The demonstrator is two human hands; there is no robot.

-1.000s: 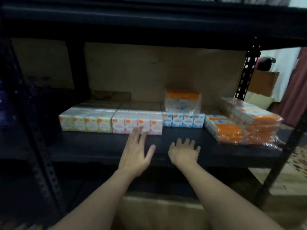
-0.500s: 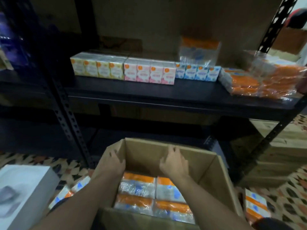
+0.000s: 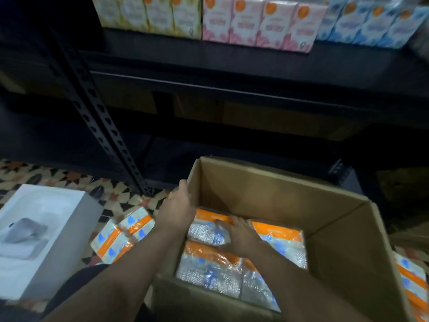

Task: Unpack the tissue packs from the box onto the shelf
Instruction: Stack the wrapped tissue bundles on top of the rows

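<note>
L hand [image 3: 178,205] at box [image 3: 278,184] rim, beside pack [image 3: 205,232]

orange-banded tissue packs [image 3: 277,238], brown box [image 3: 267,189], black shelf [image 3: 232,63].

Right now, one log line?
left hand: at brown cardboard box left wall | right hand: rests on orange-topped clear-wrapped tissue pack | lifted: nothing

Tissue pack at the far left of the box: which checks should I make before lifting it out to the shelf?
1. Right hand on the far-left pack: ok.
2. Left hand holds that pack: cannot tell; it is at the box wall.
3. Box top open: ok.
4. Free shelf space: cannot tell; only a bare front strip before the cartons shows.
</note>
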